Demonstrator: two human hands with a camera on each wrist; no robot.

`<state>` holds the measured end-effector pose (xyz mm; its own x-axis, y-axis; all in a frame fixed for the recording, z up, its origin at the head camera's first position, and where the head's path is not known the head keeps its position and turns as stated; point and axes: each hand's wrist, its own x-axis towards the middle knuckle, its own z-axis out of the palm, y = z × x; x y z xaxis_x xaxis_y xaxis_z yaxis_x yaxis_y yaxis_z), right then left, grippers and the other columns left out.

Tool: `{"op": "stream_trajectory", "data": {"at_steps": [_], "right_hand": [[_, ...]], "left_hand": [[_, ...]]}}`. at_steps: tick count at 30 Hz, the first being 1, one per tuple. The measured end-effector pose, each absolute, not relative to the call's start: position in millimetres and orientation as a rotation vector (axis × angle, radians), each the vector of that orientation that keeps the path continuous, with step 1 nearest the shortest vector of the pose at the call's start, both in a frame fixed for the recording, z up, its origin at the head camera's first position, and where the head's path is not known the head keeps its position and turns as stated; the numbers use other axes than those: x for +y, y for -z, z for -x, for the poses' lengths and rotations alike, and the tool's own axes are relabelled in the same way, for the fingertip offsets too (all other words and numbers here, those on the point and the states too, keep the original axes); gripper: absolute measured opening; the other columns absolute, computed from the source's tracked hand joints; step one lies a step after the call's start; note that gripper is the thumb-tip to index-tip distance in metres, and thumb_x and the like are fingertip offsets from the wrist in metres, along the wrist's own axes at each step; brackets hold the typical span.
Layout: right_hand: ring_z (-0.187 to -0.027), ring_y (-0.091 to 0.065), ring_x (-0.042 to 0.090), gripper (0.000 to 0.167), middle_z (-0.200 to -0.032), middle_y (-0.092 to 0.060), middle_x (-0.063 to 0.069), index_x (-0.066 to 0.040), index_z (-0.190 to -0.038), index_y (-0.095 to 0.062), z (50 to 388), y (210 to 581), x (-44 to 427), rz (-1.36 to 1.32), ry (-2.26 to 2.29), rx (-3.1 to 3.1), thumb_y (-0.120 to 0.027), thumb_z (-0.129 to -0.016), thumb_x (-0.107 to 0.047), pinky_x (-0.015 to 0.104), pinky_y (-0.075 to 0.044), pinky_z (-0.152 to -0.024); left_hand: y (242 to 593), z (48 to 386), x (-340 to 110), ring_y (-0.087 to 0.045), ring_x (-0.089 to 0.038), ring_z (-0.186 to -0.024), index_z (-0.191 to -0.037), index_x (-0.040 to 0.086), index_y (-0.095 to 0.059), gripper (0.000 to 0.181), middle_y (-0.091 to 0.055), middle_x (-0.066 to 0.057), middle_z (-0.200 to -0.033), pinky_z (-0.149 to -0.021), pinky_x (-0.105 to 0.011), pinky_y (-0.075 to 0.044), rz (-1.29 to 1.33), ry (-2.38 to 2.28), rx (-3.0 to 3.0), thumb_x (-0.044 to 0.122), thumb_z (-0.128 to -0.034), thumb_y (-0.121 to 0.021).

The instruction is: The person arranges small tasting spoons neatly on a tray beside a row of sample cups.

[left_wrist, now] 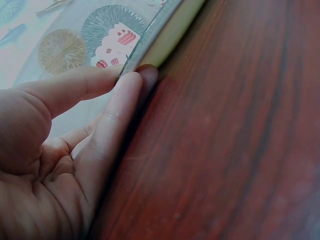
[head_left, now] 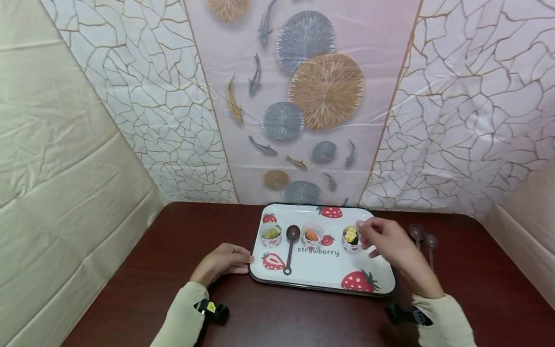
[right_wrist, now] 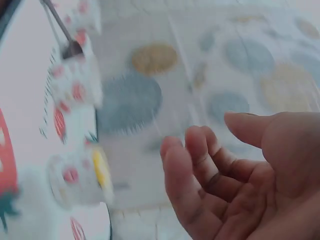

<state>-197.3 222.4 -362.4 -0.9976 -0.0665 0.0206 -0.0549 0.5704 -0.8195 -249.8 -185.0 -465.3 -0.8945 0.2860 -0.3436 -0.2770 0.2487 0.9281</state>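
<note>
three cups (head_left: 311, 245) sit on a tray (head_left: 316, 272); left hand (head_left: 222, 262) pinches its rim between fingers, right hand (head_left: 388, 240) hovers, fingers relaxed, beside one.

The left sleeve (head_left: 178, 314) was plain pale cream, with a black wrist strap (head_left: 200, 305) at its cuff, a small yellow label (head_left: 211, 306) and a rounded black housing (head_left: 222, 314). The right sleeve (head_left: 448, 322) matched, with a black band (head_left: 419, 317) and a dark block (head_left: 394, 313).

White strawberry-print tray (head_left: 318, 272) on brown table (head_left: 143, 289) — small patterned cup (head_left: 350, 247) upright toward its right end, yellow-topped food (head_left: 350, 234) inside
</note>
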Motion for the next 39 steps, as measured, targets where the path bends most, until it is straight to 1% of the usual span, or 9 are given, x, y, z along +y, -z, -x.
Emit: {"op": "stream_trajectory", "data": {"at_steps": [5,10,17,20,25,29,31,35,39], "right_hand": [[-0.088,-0.069,0.023,0.043,-0.095,-0.068,0.014,0.008,-0.119,-0.063,198.1,359.1,253.5,0.008,1.436,2.791,-0.05,-0.114,-0.033,0.036,-0.067,-0.074],[-0.104,-0.069,0.036,0.053,-0.112,-0.067,0.026,0.012,-0.131,-0.058,200.4,366.4,274.0,-0.056,1.393,2.837,-0.047,-0.114,-0.038,0.044,-0.066,-0.087],[-0.121,-0.06,0.051,0.065,-0.136,-0.056,0.039,0.015,-0.144,-0.046,203.6,380.8,299.8,-0.125,1.331,2.806,-0.044,-0.114,-0.043,0.055,-0.061,-0.096],[-0.121,-0.059,0.052,0.072,-0.143,-0.049,0.039,0.013,-0.15,-0.04,205.1,385.9,308.7,-0.173,1.295,2.765,-0.042,-0.113,-0.048,0.057,-0.059,-0.093],[-0.106,-0.056,0.044,0.073,-0.139,-0.046,0.038,0.011,-0.151,-0.04,207.4,396.7,321.5,-0.236,1.229,2.749,-0.043,-0.112,-0.05,0.045,-0.054,-0.079],[-0.114,-0.053,0.048,0.069,-0.142,-0.044,0.042,0.014,-0.143,-0.045,211.2,405.4,328.9,-0.233,1.109,2.825,-0.046,-0.112,-0.047,0.054,-0.056,-0.086],[-0.112,-0.054,0.051,0.065,-0.139,-0.046,0.044,0.016,-0.139,-0.047,213.0,410.6,331.9,-0.242,1.054,2.858,-0.049,-0.111,-0.043,0.059,-0.056,-0.087],[-0.104,-0.056,0.049,0.056,-0.13,-0.05,0.044,0.018,-0.133,-0.05,215.6,421.1,335.5,-0.273,0.989,2.912,-0.056,-0.109,-0.032,0.059,-0.055,-0.084],[-0.106,-0.055,0.052,0.05,-0.124,-0.053,0.044,0.021,-0.131,-0.05,217.2,428.9,337.9,-0.279,0.972,2.973,-0.06,-0.106,-0.021,0.062,-0.053,-0.088]], "left_hand": [[463.6,249.9,-186.2,-0.071,-0.013,-0.081,-0.123,-0.01,-0.068,0.035,-0.072,-0.012,-0.105,-0.078,-0.028,-0.067,-0.006,-1.678,2.089,0.012,-0.0965,-0.076],[461.4,249.0,-189.7,-0.071,-0.013,-0.081,-0.122,-0.01,-0.068,0.035,-0.072,-0.012,-0.105,-0.078,-0.028,-0.067,-0.011,-1.668,2.104,0.013,-0.0969,-0.076],[458.0,247.3,-193.7,-0.07,-0.013,-0.083,-0.126,-0.012,-0.066,0.04,-0.071,-0.012,-0.107,-0.079,-0.028,-0.067,-0.032,-1.661,2.11,0.013,-0.0971,-0.076],[456.8,247.7,-194.7,-0.07,-0.013,-0.082,-0.126,-0.012,-0.065,0.04,-0.071,-0.012,-0.108,-0.079,-0.027,-0.067,-0.035,-1.666,2.106,0.013,-0.0967,-0.075],[457.9,248.3,-193.1,-0.07,-0.011,-0.081,-0.125,-0.013,-0.066,0.038,-0.071,-0.011,-0.107,-0.078,-0.026,-0.067,-0.047,-1.677,2.088,0.011,-0.0968,-0.075],[460.0,248.3,-190.6,-0.07,-0.011,-0.081,-0.124,-0.012,-0.067,0.036,-0.072,-0.01,-0.106,-0.078,-0.026,-0.066,-0.053,-1.687,2.078,0.011,-0.0972,-0.074],[461.2,248.5,-189.4,-0.071,-0.011,-0.08,-0.124,-0.012,-0.067,0.036,-0.073,-0.01,-0.104,-0.078,-0.026,-0.066,-0.058,-1.689,2.073,0.011,-0.0973,-0.074],[463.1,248.8,-187.0,-0.071,-0.011,-0.079,-0.122,-0.012,-0.068,0.035,-0.074,-0.009,-0.101,-0.077,-0.026,-0.067,-0.066,-1.687,2.067,0.012,-0.0972,-0.075],[464.8,249.3,-185.0,-0.071,-0.01,-0.078,-0.121,-0.012,-0.068,0.034,-0.073,-0.008,-0.099,-0.076,-0.025,-0.066,-0.062,-1.696,2.061,0.01,-0.0971,-0.074]]}}
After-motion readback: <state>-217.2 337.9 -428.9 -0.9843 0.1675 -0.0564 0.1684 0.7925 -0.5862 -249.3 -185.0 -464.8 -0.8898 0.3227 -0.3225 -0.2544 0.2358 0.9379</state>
